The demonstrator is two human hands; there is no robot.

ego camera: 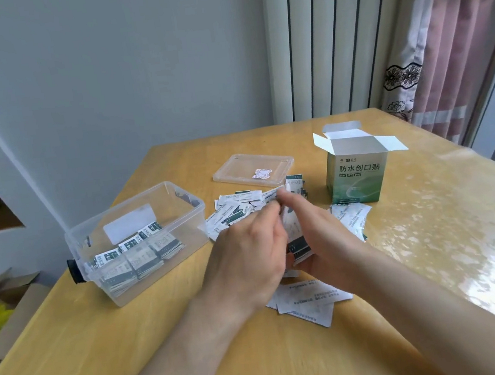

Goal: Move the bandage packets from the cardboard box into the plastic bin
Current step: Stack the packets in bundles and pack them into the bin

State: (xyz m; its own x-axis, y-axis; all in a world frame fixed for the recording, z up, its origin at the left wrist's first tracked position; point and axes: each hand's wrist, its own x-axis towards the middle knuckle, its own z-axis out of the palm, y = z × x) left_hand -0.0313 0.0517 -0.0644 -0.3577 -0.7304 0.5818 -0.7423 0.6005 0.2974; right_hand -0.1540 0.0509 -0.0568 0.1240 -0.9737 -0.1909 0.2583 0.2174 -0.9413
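Observation:
A clear plastic bin [182,223] stands at the left of the table with several white-and-green bandage packets [142,256] stacked inside. The green cardboard box [359,180] stands upright at the right with its flaps open. Loose packets [236,207] lie scattered on the table between them, and more [310,301] lie under my wrists. My right hand [324,243] cups a small stack of packets [296,240]. My left hand [248,255] is pressed against that stack, its fingers curled round the top packets.
The bin's clear lid [253,168] lies flat behind the loose packets. The wooden table [432,227] has a glossy cover. An open carton [2,307] with yellow contents sits on the floor at the left. Curtains and a radiator stand behind.

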